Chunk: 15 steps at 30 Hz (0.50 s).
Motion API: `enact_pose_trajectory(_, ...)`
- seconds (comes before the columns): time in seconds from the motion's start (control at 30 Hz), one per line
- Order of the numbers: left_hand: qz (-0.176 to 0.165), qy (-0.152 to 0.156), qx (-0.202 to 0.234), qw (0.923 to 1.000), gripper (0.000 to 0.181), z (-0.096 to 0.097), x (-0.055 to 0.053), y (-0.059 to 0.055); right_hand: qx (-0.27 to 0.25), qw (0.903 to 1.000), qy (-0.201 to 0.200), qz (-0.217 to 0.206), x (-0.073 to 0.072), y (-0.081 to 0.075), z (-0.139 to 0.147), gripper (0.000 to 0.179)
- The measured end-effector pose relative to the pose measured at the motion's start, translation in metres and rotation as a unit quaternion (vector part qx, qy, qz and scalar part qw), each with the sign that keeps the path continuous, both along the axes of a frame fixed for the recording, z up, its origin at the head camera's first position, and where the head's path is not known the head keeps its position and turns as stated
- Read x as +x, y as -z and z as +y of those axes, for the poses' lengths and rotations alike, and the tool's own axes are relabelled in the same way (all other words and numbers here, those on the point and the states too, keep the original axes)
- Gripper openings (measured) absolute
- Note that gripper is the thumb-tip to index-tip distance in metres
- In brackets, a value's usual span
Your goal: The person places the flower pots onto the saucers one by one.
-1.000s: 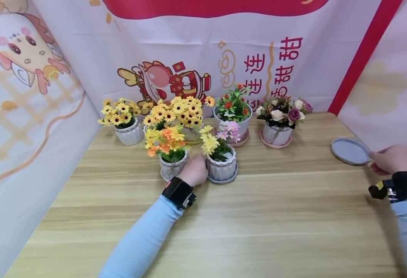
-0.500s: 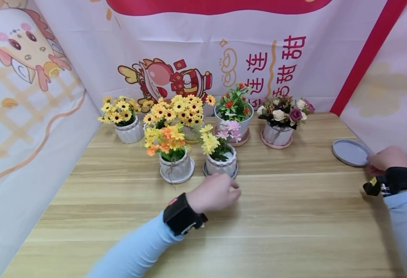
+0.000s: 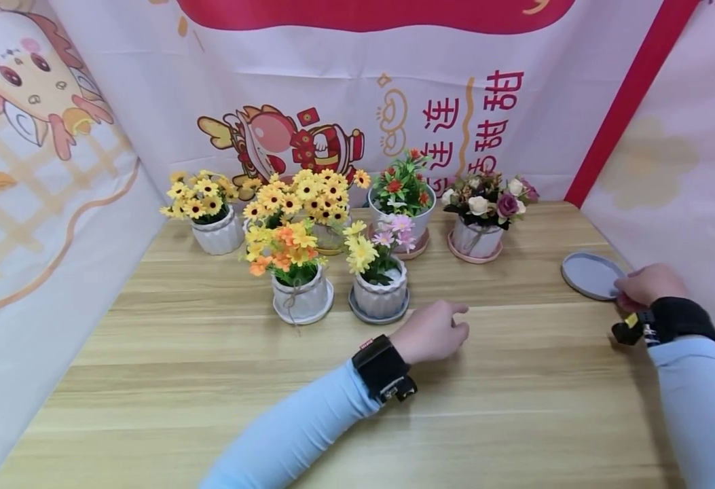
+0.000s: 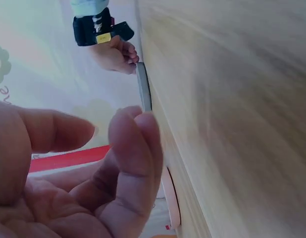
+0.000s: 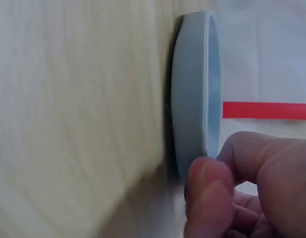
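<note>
My right hand [image 3: 650,284] pinches the near right rim of a round grey plant saucer [image 3: 592,275] between thumb and fingers. In the right wrist view the saucer [image 5: 188,94] stands low over the wood with a dark shadow beneath; whether it touches the table I cannot tell. My left hand [image 3: 432,331] hovers over the middle of the table, holding nothing, its thumb apart from its loosely bent fingers [image 4: 130,163]. Just left of it, a white pot [image 3: 380,299] with yellow and pink daisies rests on a grey-blue saucer.
A pot of orange and yellow flowers [image 3: 301,299] sits on a white saucer further left. Behind are several potted yellow flowers [image 3: 216,236], a red-flowered plant [image 3: 402,224] and a rose pot [image 3: 476,241] on a pink saucer. Printed cloth walls [image 3: 308,61] enclose the wooden table [image 3: 485,421].
My left hand has left the spot between the two front pots and travelled right and nearer to me. The right hand and the grey saucer have shifted slightly left.
</note>
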<state>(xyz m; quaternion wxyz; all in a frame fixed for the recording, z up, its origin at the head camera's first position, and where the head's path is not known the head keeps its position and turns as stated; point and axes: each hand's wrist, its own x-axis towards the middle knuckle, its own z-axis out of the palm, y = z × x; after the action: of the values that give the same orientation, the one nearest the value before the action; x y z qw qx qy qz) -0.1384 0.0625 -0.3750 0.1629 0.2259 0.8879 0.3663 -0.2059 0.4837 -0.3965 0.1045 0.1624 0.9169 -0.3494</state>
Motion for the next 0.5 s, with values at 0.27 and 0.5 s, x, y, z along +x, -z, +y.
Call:
enact_pose_trajectory(0.27,-0.009,-0.041,0.046,0.9981,0.046,0.006,-0.008,-0.001,0.000,0.9987,-0.051,0.002,0.012,-0.023,-0.044,0.050)
enact_pose_trajectory(0.5,-0.012,-0.050,0.026,0.9983,0.053,0.006,-0.016,0.015,-0.013,0.9860,-0.165,-0.023,0.011,-0.029,-0.119,0.047)
